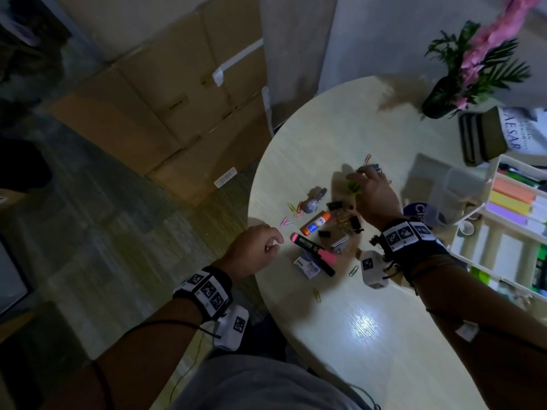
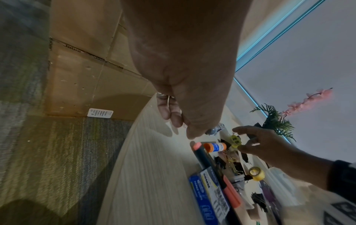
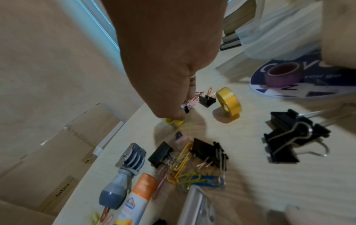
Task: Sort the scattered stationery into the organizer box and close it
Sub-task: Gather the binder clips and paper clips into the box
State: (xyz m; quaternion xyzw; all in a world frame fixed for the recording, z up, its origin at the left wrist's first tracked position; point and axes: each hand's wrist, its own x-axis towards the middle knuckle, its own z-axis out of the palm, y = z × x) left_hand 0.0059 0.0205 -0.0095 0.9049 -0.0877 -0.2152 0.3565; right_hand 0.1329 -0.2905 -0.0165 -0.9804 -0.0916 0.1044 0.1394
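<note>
On the pale round table (image 1: 370,335), my right hand (image 1: 356,180) reaches over the stationery pile and pinches a small yellow clip (image 1: 353,187). The left wrist view shows the yellow clip (image 2: 236,140) between thumb and fingers; in the right wrist view the yellow clip (image 3: 175,121) peeks out under the fingertips (image 3: 178,115). My left hand (image 1: 272,244) hovers at the table's left edge with fingers loosely curled, nothing plainly in it. The white organizer box (image 1: 485,214) stands open at the right, holding coloured notes and markers.
Scattered near the hands: a glue stick (image 1: 315,222), a pink highlighter (image 1: 313,253), a blue paper-clip box (image 1: 307,266), black binder clips (image 3: 210,152), loose paper clips (image 1: 285,221), yellow tape (image 3: 229,102), purple tape (image 3: 283,74). Plant and books stand far right; cardboard boxes are left.
</note>
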